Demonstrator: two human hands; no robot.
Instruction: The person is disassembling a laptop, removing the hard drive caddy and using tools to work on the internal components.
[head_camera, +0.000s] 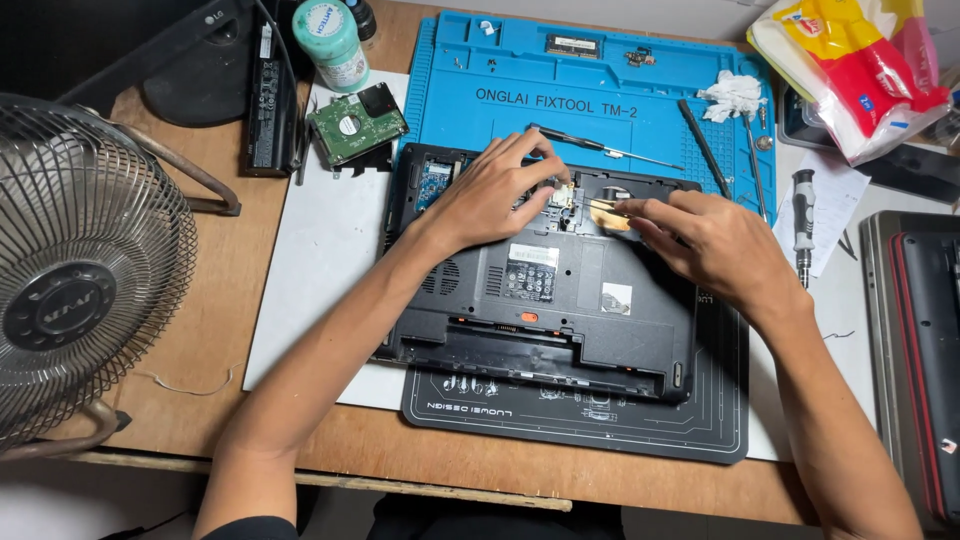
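Both forearms reach over an upturned black plastic laptop (545, 300). Left hand (490, 195) presses fingertips on its open bay; right hand (700, 240) pinches a small tan brush (610, 215) there, seemingly cleaning; gentle strokes suit next.

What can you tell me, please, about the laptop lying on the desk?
The laptop is black, looks plastic, and lies upside down on a dark mat. Its underside shows vents, stickers and an empty battery bay along the near edge. An open compartment near the far edge is where the left hand and right hand rest.
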